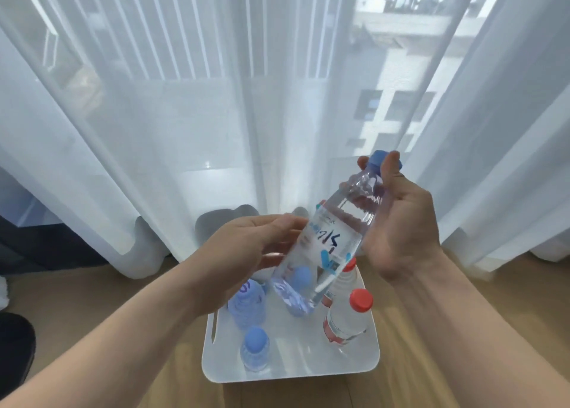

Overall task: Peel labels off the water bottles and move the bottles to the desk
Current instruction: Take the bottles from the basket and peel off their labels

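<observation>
While tilted, clear bottle (334, 238), blue cap, label w/ blue print

a: what sort of place is this?
b: a home room, high up: sheer white curtains (154, 114) over a tall window, wooden floor (92, 290), neighbouring buildings (401, 83) outside.

Bright daylight through sheer white curtains (185, 114), cool bluish cast, soft faint shadows, slight blur throughout, wide-angle bending at the edges
</observation>
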Demonstrator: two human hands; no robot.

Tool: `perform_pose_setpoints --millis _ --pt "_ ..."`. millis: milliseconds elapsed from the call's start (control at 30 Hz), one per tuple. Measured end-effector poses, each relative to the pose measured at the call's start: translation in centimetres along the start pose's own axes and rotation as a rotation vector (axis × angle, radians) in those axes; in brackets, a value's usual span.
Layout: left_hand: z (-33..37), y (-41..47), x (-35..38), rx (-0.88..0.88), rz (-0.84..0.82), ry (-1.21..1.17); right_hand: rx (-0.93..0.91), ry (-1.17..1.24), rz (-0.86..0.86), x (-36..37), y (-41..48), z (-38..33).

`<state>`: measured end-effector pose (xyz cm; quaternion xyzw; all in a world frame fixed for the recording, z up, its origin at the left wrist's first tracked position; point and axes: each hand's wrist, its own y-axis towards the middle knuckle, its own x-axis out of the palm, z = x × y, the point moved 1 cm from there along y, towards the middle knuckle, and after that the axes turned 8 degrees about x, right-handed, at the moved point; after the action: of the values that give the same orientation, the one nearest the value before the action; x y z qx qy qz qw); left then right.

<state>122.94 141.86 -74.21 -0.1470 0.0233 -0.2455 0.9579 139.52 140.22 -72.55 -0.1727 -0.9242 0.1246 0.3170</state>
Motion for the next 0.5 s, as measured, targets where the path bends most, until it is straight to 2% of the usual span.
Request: perform_pose_setpoints --millis 167,333,500 --pt "0.1 -1.0 1.7 0.04 -0.073 0.073 0.121 0.013 -0.211 -0.8 -0.1 -0.4" --pt "0.1 -1.0 1.6 0.075 0.029 0.113 0.123 -0.077 -0.251 -1.1 -0.3 -0.6" --pt "0.3 -0.9 0.8 0.075 0.018 0.089 0.091 -0.161 -0.25 -0.8 -0.2 -0.6"
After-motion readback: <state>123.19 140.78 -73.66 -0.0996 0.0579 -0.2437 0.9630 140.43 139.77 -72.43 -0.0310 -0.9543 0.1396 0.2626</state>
